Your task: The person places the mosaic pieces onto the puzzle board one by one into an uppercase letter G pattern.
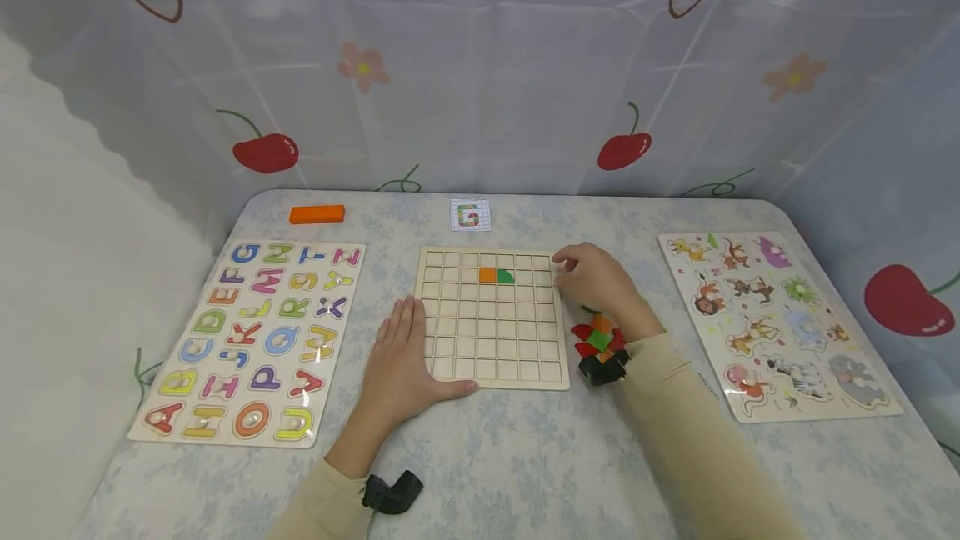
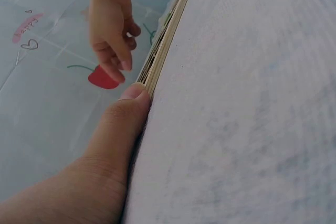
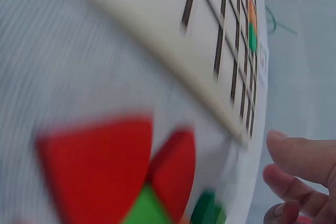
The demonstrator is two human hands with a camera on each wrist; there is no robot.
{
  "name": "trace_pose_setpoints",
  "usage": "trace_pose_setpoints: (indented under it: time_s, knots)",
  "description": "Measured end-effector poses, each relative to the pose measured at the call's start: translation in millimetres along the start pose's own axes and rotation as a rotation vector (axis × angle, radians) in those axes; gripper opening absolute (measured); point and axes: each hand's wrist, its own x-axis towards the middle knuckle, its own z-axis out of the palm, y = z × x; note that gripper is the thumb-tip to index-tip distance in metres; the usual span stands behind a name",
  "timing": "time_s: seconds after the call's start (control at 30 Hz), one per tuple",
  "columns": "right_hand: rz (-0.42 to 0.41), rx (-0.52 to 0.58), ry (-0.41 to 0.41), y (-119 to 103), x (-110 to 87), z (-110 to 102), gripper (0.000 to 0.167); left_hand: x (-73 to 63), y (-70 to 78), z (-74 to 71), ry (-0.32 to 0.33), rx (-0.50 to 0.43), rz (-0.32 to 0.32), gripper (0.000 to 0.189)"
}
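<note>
A wooden grid board [image 1: 492, 323] lies in the middle of the table. Two pieces sit side by side in its upper rows, an orange square [image 1: 487, 275] and a green quarter-round piece [image 1: 506, 277]. My left hand [image 1: 401, 365] rests along the board's left side, fingers straight, with the thumb at its near edge. By the far right corner is my right hand [image 1: 596, 277], its fingers loosely bent and nothing seen between them in the right wrist view. Below that hand lies a pile of red, green and orange pieces [image 1: 599, 339], partly hidden by the wrist camera.
A small card [image 1: 470, 215] with a coloured block pattern lies beyond the board, and an orange bar [image 1: 317, 214] at the back left. A letter puzzle [image 1: 251, 340] stands to the left, an animal puzzle [image 1: 772, 323] to the right. A printed curtain [image 1: 480, 90] hangs behind the table.
</note>
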Motion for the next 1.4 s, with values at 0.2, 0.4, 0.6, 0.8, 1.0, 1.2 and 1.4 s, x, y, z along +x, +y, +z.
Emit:
trace_pose_setpoints:
  time_s: [0.2, 0.4, 0.6, 0.8, 1.0, 1.2, 1.4]
  knots:
    - [0.061, -0.079, -0.041, 37.5, -9.5, -13.9, 0.037, 0.8, -0.7, -0.1, -0.016, 0.019, -0.006, 0.149]
    - [0.043, -0.054, -0.044, 51.6, -13.8, -14.0, 0.031, 0.9, -0.7, -1.8, -0.018, 0.022, -0.007, 0.148]
    - [0.031, 0.002, -0.029, 55.1, -14.8, -12.5, 0.023, 0.5, -1.4, -2.6, -0.013, 0.022, -0.011, 0.148]
    - [0.027, 0.066, -0.006, 52.4, -13.3, -12.6, 0.022, 0.9, -2.2, -2.0, -0.013, 0.024, -0.01, 0.148]
    - [-0.015, 0.137, 0.023, 21.9, -1.6, -1.8, 0.021, 1.2, -3.5, -0.3, -0.013, 0.025, -0.013, 0.149]
    - [-0.064, 0.204, -0.033, -20.0, 15.0, 17.4, 0.022, 1.6, -3.0, 1.1, -0.005, 0.019, -0.012, 0.149]
    - [-0.113, 0.236, -0.079, -49.9, 30.9, 37.9, 0.019, 1.3, -2.4, 0.7, -0.007, 0.018, -0.003, 0.15]
